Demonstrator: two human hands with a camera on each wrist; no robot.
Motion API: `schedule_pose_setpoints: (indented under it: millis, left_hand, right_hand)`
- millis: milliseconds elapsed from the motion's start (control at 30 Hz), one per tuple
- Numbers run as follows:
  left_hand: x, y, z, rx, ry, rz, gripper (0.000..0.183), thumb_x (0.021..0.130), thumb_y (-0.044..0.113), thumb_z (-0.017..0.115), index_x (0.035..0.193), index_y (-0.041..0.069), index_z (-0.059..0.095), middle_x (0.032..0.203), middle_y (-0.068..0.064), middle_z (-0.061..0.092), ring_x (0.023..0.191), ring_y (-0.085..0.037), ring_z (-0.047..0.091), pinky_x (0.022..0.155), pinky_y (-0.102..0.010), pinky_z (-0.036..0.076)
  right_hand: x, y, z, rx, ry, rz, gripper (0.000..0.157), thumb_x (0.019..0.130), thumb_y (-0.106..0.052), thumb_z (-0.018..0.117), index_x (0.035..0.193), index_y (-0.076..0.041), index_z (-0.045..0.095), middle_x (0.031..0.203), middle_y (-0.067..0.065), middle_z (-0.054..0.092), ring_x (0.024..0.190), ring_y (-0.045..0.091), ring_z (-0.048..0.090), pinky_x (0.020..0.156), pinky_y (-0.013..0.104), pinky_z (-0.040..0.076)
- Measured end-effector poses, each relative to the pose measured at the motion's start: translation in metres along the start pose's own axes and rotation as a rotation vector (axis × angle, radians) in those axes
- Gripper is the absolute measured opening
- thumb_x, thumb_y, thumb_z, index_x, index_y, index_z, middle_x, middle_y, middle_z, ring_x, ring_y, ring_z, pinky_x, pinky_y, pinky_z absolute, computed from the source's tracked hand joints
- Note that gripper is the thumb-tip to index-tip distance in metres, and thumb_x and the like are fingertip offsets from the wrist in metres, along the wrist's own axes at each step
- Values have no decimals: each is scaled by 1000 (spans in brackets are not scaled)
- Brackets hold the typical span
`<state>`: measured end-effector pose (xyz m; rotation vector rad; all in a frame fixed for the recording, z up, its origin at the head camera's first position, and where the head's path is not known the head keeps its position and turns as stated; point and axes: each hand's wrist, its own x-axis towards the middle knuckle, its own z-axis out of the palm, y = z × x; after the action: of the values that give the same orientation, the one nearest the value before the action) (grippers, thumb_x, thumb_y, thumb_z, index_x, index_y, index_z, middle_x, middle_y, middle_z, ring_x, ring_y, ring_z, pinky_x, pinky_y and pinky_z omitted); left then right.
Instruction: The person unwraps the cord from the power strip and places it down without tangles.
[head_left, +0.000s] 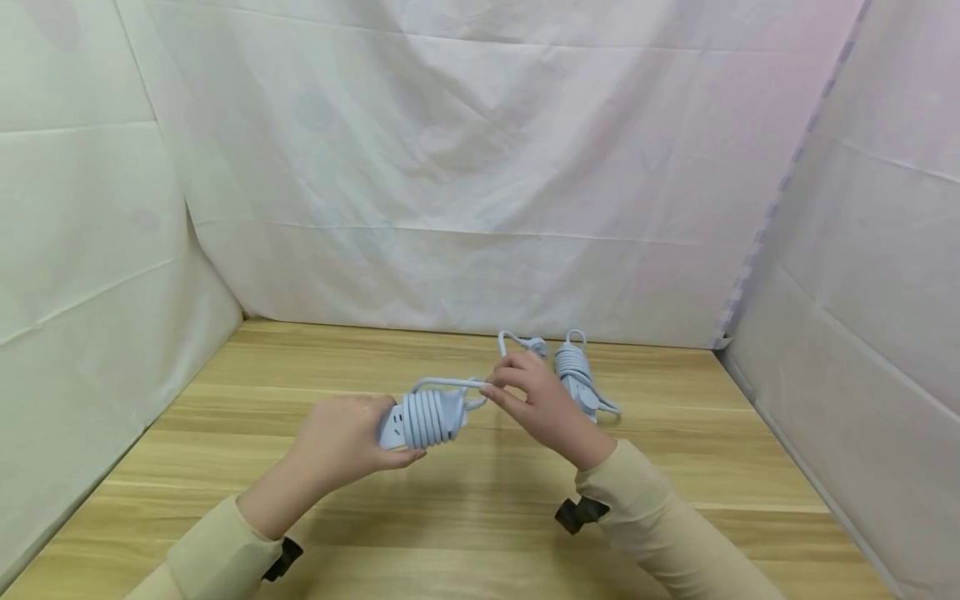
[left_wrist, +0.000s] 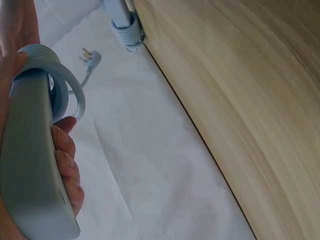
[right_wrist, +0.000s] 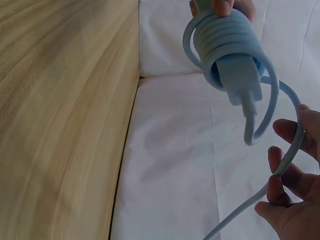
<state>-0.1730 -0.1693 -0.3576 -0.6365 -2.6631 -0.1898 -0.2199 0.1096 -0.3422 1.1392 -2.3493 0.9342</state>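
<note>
My left hand point(head_left: 341, 433) grips a white power strip point(head_left: 392, 427) by its socket end, fingers wrapped along its body in the left wrist view. Several turns of its cord point(right_wrist: 225, 35) are wound tightly around the far end. From the coil a loose length of cord point(head_left: 450, 382) runs to my right hand point(head_left: 536, 404), which pinches it between thumb and fingers. The cord's tail leads on beyond that hand to a plug point(left_wrist: 92, 59) with bare metal prongs. Both hands are raised over the table.
A second power strip point(head_left: 581, 390), its cord wound around it, lies on the wooden table point(head_left: 465, 533) toward the back right. White cloth point(head_left: 465, 167) hangs behind the table and along both sides.
</note>
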Motion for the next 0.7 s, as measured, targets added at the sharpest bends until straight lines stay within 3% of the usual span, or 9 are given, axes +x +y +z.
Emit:
schedule_pose_setpoints:
  millis: [133,367,567,700]
  left_hand:
    - [-4,3,-3,-12,-5,35,53,67,74,69,75,23,54,61,16,46,48,-1,39,42,-24,32]
    - [-8,7,-5,-56,-29,43,57,69,79,64,81,24,56,64,18,48,50,1,39,44,-23,32]
    - [-10,8,-6,-96,4,77,55,70,78,65,83,24,57,65,19,48,51,3,39,45,-22,32]
    - [-11,5,-6,-144,10,51,53,71,74,67,84,24,58,64,19,47,50,3,39,45,-22,33]
  right_hand:
    - [-1,3,1,28,-15,57,9,95,-21,65,89,-17,71,94,-9,55,90,13,48,77,36,42]
    - [-5,7,0,24,-18,80,11,95,-23,65,90,-16,71,93,-9,56,88,13,50,77,38,43]
    - [-11,11,0,-3,-20,127,10,96,-23,64,91,-18,71,92,-11,56,91,13,51,78,38,43]
    - [-15,10,3,-8,-28,158,8,95,-19,65,90,-18,71,91,-12,56,89,13,49,77,38,43]
